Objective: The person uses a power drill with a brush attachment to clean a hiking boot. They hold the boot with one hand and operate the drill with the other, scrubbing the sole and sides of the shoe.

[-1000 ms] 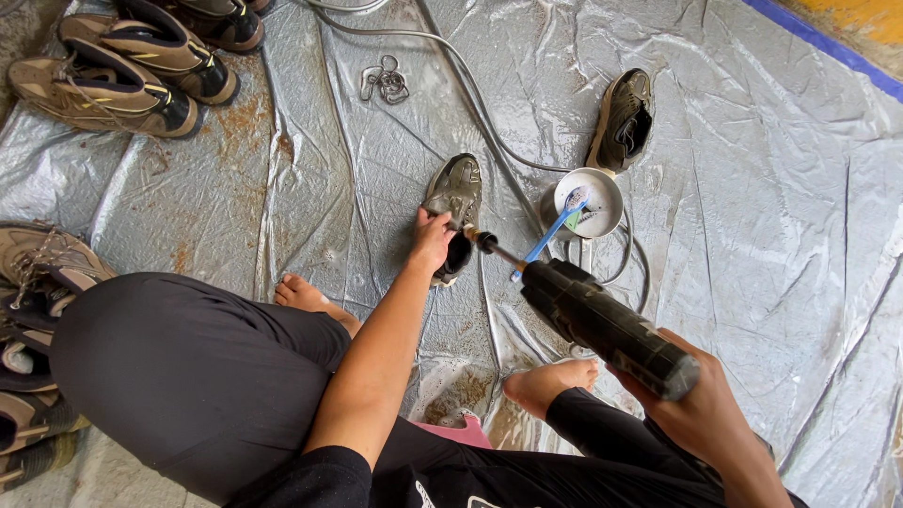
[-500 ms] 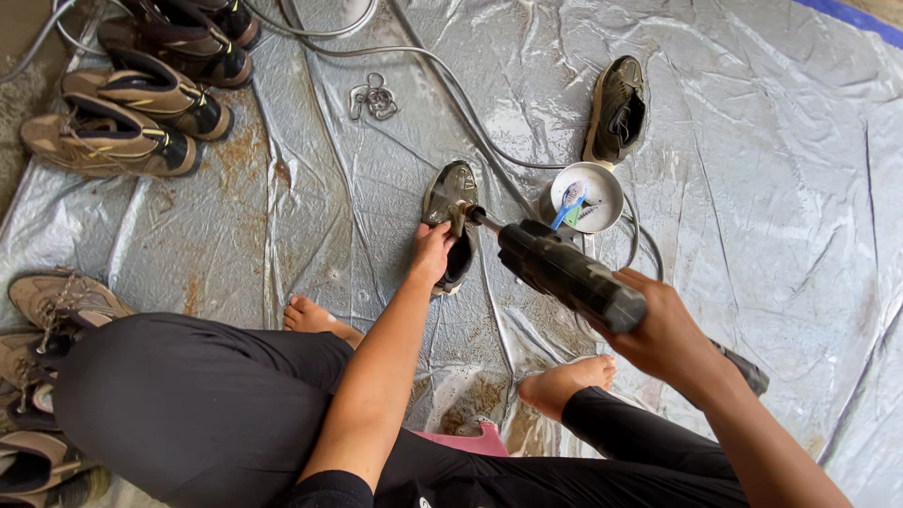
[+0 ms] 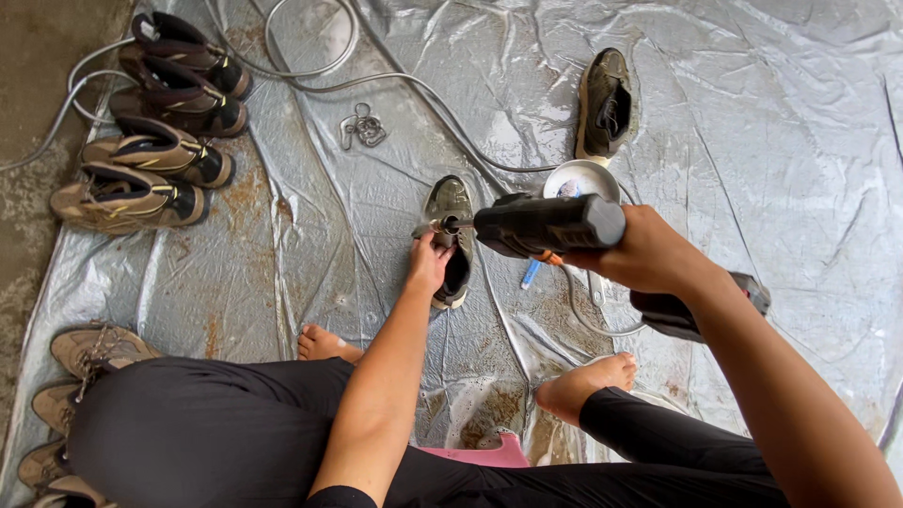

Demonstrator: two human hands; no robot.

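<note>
My left hand [image 3: 429, 264] presses on a worn grey-brown shoe [image 3: 451, 235] lying on a silver tarp [image 3: 771, 141], gripping its left side. My right hand [image 3: 649, 254] holds a black power drill [image 3: 550, 226] level above the shoe, its bit pointing left just over my left fingers. A white bowl [image 3: 578, 177] with a blue-handled tool sits behind the drill, mostly hidden. A second matching shoe [image 3: 607, 103] lies further back.
Two pairs of boots [image 3: 155, 122] line the left edge, and more shoes [image 3: 80, 386] sit at lower left. A grey hose [image 3: 320, 71] loops across the tarp, next to a metal clip [image 3: 362, 127]. My bare feet [image 3: 583, 386] rest near a pink stool [image 3: 484, 456].
My right hand has swung the drill from a diagonal to a level pose, with its tip moving left over the shoe. My left hand stays on the shoe.
</note>
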